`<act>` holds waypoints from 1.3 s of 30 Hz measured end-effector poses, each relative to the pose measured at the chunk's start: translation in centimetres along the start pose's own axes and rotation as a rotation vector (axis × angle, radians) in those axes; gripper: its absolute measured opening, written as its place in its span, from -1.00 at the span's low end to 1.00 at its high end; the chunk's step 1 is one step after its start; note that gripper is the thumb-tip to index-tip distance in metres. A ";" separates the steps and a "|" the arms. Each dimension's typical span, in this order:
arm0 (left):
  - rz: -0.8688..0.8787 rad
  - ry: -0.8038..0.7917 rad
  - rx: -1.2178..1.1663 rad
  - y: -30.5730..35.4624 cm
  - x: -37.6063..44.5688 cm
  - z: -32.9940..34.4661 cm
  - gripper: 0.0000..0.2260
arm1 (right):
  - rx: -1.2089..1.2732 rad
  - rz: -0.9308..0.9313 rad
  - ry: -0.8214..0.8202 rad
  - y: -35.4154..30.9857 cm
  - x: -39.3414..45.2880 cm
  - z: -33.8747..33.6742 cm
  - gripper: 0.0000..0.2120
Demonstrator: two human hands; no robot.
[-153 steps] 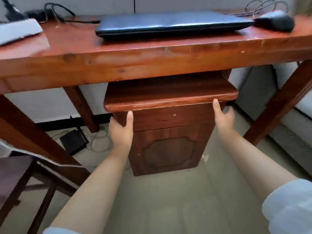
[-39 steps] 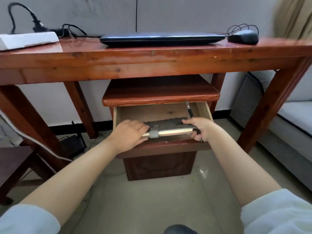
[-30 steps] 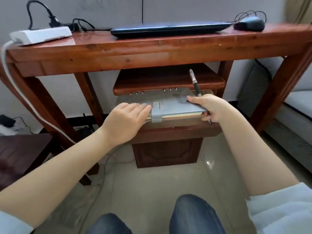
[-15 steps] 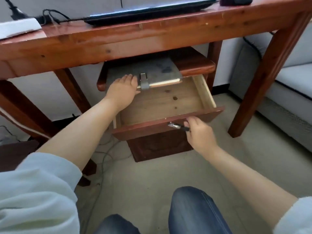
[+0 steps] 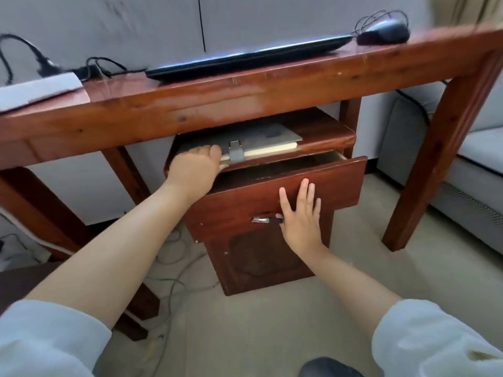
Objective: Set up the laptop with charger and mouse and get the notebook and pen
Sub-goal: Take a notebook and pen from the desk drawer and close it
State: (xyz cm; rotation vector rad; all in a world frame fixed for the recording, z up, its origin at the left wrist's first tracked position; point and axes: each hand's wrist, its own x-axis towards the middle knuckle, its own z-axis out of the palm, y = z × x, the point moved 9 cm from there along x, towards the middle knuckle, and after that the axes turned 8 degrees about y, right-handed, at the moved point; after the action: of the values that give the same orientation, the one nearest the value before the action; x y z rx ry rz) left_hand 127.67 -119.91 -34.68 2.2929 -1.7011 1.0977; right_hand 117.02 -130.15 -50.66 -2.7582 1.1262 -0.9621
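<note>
Closing the drawer [image 5: 275,197] with my right hand [image 5: 300,213] flat on its front, pen [image 5: 266,220] pinned under the thumb, my left hand [image 5: 194,172] steadies the notebook [image 5: 250,144] on the cabinet top, so lifting both to the bench [image 5: 245,96] comes next.

Desk [image 5: 245,102]: laptop [image 5: 245,58], mouse [image 5: 383,35], power strip [image 5: 38,87] | Cabinet top [image 5: 326,134]: notebook [image 5: 253,140] | Floor [image 5: 245,330]: cables [image 5: 168,278]

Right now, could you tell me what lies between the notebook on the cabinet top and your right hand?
In the head view, the drawer's open gap and wooden front separate the notebook from the right hand, which holds the pen against that front.
</note>
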 end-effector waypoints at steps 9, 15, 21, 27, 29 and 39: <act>0.036 0.073 0.161 -1.3 -0.6 -0.1 -0.68 | 0.021 -0.112 -0.228 0.8 6.2 3.0 -0.37; 0.041 0.036 0.147 -1.3 -1.6 1.3 -0.65 | 0.247 -0.134 -0.298 2.3 6.3 1.2 -0.52; 0.051 0.057 0.169 -1.1 -1.7 1.6 -0.71 | 1.156 0.618 -0.054 2.6 5.0 -3.7 -0.69; 0.147 0.093 0.268 -0.5 -2.0 2.3 -0.65 | 1.514 0.898 -0.095 -1.3 5.5 -1.6 -0.90; 0.164 0.091 0.250 -0.5 -2.1 2.5 -0.63 | 1.614 1.021 -0.032 -1.5 5.5 -0.9 -0.85; -0.084 -0.418 -0.181 -2.8 -1.3 -0.1 -0.61 | 1.435 1.233 -0.232 -0.3 2.1 -6.5 -0.84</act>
State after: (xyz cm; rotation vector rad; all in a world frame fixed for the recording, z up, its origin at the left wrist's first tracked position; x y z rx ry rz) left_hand 129.83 -117.80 -34.40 2.5724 -1.7209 0.4451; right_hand 114.82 -129.86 -44.22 -0.7626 1.0603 -0.6760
